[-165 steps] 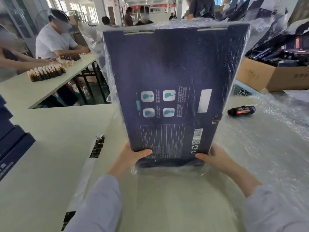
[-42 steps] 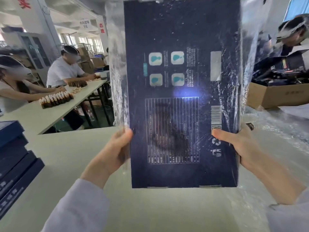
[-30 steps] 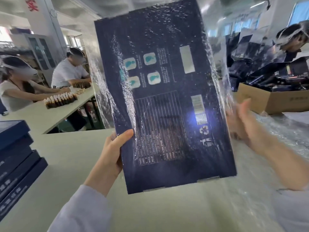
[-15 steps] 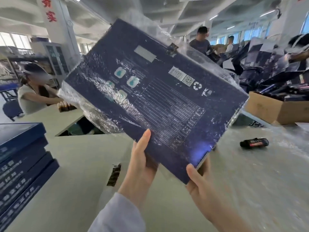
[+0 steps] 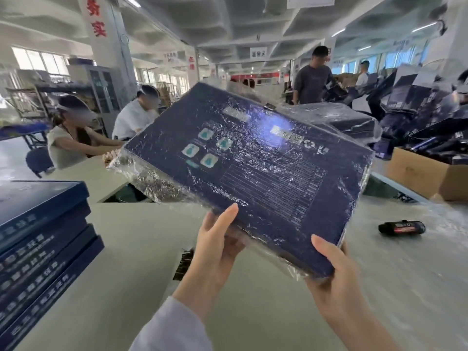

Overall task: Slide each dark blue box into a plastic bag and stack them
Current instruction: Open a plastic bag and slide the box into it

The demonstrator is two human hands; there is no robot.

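A large dark blue box (image 5: 266,173) wrapped in a clear crinkled plastic bag (image 5: 141,178) is held in the air above the table, tilted, its printed back face toward me. My left hand (image 5: 215,252) grips its near edge, thumb on the printed face and fingers underneath. My right hand (image 5: 334,269) holds the near right corner the same way. Loose bag plastic hangs off the box's left end. A stack of several dark blue boxes (image 5: 38,244) stands at the left of the table.
A pale table (image 5: 126,287) lies below. A black and red cylinder (image 5: 401,227) lies on clear plastic sheeting (image 5: 417,274) at the right. A cardboard carton (image 5: 425,173) of dark items stands at the right. People sit at another table behind.
The bagged box went from upright to tilted sideways with its long side across. My right hand let go of its side and took the near corner. The box has dropped a little since.
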